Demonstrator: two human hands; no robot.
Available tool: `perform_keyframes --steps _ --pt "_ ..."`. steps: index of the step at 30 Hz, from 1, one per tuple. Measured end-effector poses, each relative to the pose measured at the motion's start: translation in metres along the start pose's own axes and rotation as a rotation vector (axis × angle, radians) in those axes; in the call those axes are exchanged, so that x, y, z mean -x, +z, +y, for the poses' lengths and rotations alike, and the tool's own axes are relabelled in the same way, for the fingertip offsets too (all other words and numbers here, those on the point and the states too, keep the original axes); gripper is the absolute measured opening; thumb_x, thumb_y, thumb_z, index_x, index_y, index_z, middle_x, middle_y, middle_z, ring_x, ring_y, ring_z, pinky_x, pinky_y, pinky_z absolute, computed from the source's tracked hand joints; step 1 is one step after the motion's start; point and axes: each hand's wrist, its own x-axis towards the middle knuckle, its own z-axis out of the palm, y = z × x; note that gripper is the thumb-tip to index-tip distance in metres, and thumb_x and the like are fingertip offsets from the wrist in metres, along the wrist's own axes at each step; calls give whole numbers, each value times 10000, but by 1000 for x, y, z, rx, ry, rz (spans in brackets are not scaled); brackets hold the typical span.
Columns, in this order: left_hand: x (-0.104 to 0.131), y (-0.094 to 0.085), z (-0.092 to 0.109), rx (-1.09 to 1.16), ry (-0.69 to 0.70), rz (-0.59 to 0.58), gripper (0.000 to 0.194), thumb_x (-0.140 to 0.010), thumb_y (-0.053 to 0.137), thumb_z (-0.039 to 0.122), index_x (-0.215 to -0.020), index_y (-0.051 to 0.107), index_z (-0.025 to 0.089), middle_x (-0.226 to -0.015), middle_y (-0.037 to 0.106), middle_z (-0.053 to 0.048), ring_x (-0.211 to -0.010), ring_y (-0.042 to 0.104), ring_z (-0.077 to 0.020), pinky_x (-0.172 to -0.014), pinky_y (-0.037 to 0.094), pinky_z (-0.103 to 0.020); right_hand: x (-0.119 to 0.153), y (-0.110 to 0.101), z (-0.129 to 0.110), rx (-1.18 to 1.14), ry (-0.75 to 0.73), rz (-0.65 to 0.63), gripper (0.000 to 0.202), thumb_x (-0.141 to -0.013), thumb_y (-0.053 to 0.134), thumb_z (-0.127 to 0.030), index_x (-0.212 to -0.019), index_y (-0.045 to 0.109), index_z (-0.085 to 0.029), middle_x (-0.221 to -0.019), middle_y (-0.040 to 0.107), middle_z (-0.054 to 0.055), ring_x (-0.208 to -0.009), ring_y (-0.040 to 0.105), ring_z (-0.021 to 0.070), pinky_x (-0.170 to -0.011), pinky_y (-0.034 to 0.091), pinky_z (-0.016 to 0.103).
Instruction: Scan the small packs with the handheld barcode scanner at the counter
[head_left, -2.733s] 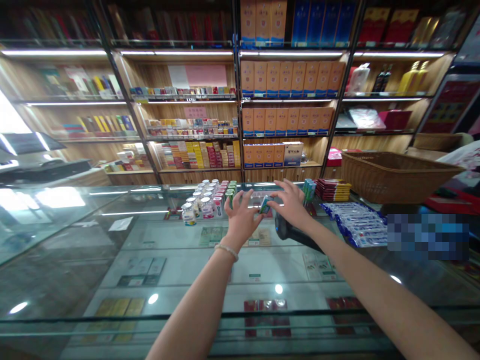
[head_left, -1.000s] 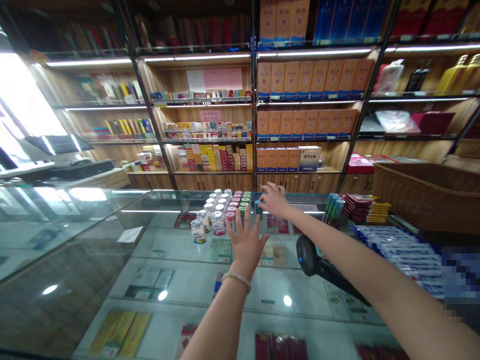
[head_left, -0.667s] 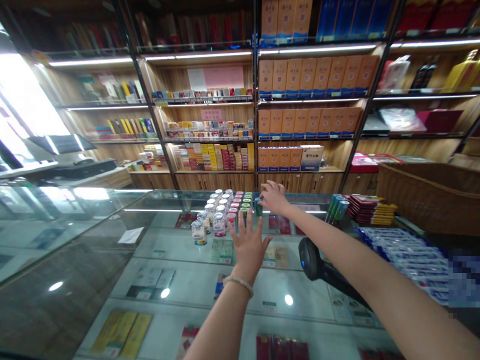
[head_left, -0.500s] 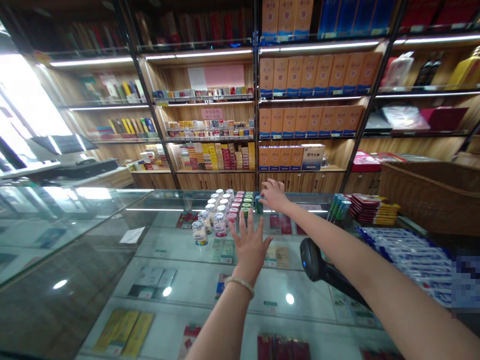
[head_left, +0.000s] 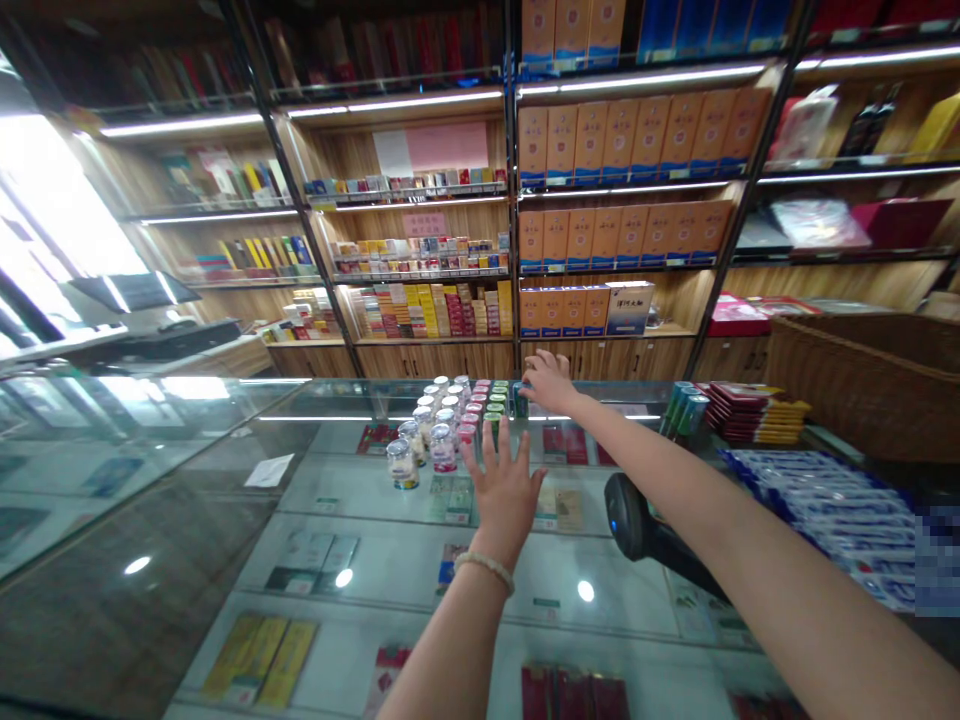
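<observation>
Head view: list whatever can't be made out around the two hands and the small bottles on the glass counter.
- Labels on the small bottles: too small and blurred to read.
- Whether the right hand grips the green bottle: its fingers cover the bottle.
- Black scanner: lower part hidden behind the right forearm.
- Left hand: palm faces away; contact with the counter is unclear.

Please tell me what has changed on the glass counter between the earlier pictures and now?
The right hand carried the small green pack from mid-counter to the far end of the green row. The left hand let go and now hovers open. The jars and scanner stayed put.
</observation>
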Motion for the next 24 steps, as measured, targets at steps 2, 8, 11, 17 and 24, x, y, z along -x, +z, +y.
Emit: perform_keyframes --steps 2,8,11,17,24 --pt "0 2 0 -7 5 2 610 -954 659 514 -1513 562 289 -1725 296 -127 -1606 217 -404 -1265 110 -732 -1 1 0 3 -2 3 305 -1006 572 -415 -1171 755 -236 -1621 462 95 -1555 210 313 -1220 178 591" --pt "1 4 1 -5 13 7 610 -955 662 493 -1518 556 284 -1724 297 -127 -1608 214 -396 -1265 122 -734 -4 5 1 6 -6 7 317 -987 575 -409 -1194 745 -241 -1623 461 108 -1557 212 332 -1209 176 603" --pt "2 6 1 3 14 9 598 -962 652 476 -1520 555 282 -1721 302 -130 -1610 212 -394 -1268 107 -732 -4 6 1 6 -12 8 322 -979 581 -404 -1212 736 -245 -1619 463 113 -1558 209 337 -1210 166 609" --pt "0 6 2 17 17 -3 600 -955 665 453 -1520 554 286 -1720 306 -130 -1607 214 -404 -1262 87 -748 -2 5 1 16 -15 7 340 -994 559 -417 -1236 715 -236 -1607 468 127 -1557 223 333 -1219 170 618" --pt "0 3 2 0 20 1 596 -958 663 455 -1519 556 284 -1713 325 -134 -1602 231 -404 -1260 116 -739 8 -2 -1 37 -19 -5 589 -979 574 -456 -1506 532 -196 -1696 338 176 -1609 145 354 -1261 92 651"
